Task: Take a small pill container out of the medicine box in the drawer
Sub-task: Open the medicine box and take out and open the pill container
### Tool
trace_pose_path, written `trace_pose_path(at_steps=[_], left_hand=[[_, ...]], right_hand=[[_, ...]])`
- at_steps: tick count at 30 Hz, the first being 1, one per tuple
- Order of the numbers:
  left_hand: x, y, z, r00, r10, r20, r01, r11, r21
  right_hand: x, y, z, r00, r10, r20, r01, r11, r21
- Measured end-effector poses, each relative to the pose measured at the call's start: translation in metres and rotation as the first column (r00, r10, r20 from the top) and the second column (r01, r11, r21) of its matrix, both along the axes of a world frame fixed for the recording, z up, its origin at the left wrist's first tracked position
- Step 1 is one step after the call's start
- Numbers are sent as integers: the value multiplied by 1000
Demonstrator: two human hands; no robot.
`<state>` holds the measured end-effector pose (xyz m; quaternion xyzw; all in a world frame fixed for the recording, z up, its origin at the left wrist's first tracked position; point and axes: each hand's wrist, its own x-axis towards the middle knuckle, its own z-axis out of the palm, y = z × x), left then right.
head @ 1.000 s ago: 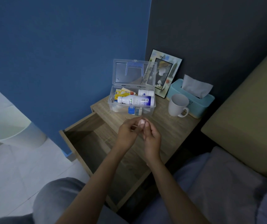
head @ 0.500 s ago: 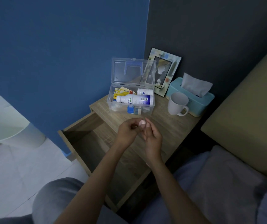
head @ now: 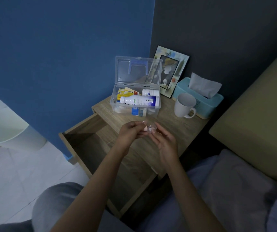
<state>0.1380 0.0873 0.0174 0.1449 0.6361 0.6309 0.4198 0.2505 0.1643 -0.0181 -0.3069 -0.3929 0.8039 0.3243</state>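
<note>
A small clear pill container (head: pixel 151 130) with a pinkish part sits between my two hands, above the front of the nightstand top. My left hand (head: pixel 129 133) pinches it from the left with its fingertips. From the right, my right hand (head: pixel 165 142) touches it with loosely curled fingers. The clear plastic medicine box (head: pixel 117 104) stands on the nightstand behind my hands, lid raised, with a white bottle (head: pixel 139 101), a smaller white bottle (head: pixel 150 92) and yellow packets inside. The wooden drawer (head: pixel 84 141) below is pulled out and looks empty.
A white mug (head: pixel 184 105), a teal tissue box (head: pixel 199 97) and a picture frame (head: pixel 171 71) stand at the back right of the nightstand (head: pixel 171 129). A pale bin (head: pixel 8 134) is on the floor at left. The bed (head: pixel 235 190) lies to the right.
My hands have parted slightly, and the clear container now shows between the fingertips. The right hand's fingers have loosened a little.
</note>
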Motion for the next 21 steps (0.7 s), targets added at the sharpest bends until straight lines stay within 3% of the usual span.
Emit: trace_pose_path(at_steps=[5,13,17,19,21], left_hand=[[-1,-1,-11,996,-68,56,68,998,1],[-5,0,-36,983,-121,138,123,992,-9],[-10,2,-53,975,-135,175,136,991,2],[-11,3,-58,985,-118,129,123,992,-28],[-11,4,-64,989,-146,-37,141,984,-106]], right_hand=[[8,11,-3,993,98,70,-101,994,42],[16,27,-20,921,219,321,-280,947,159],[20,33,-31,886,212,413,-323,920,220],[20,35,-36,863,188,468,-342,900,270],[20,35,-41,832,119,541,-350,870,348]])
